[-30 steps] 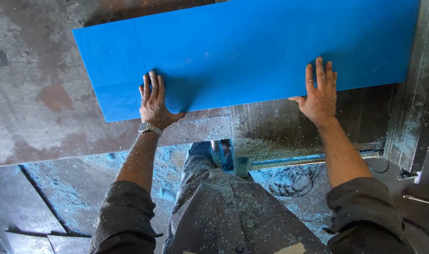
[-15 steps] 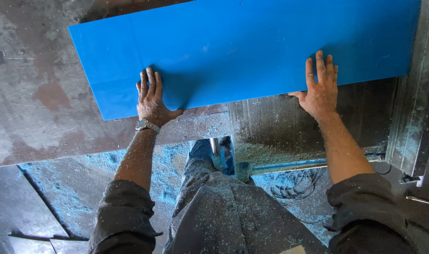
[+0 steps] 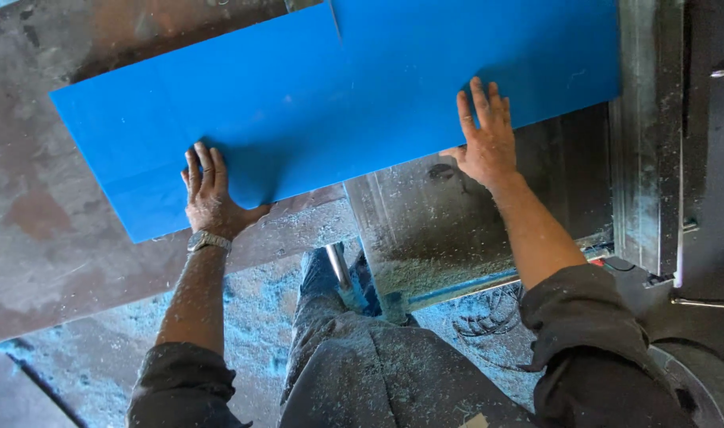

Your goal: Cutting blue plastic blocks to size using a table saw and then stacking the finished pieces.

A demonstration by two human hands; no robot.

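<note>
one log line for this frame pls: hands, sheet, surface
left hand: flat on blue plastic sheet near edge | right hand: flat on sheet | sheet: on metal saw table, cut slit at far edge

A: How are the person's hands placed?

B: Both reach forward, palms down. The left hand (image 3: 210, 194) lies flat with its fingers (image 3: 205, 165) close together and pointing away from the body, thumb spread out to the right. A watch (image 3: 209, 240) sits on that wrist.

A: And the right?

B: The right hand (image 3: 484, 139) is flat too, a little farther forward, fingers (image 3: 478, 101) slightly fanned, thumb stretched to the left.

A: The arms?

B: Both forearms are bare, with dark sleeves (image 3: 186, 380) pushed up near the elbows. The right arm angles inward; the left runs almost straight ahead.
</note>
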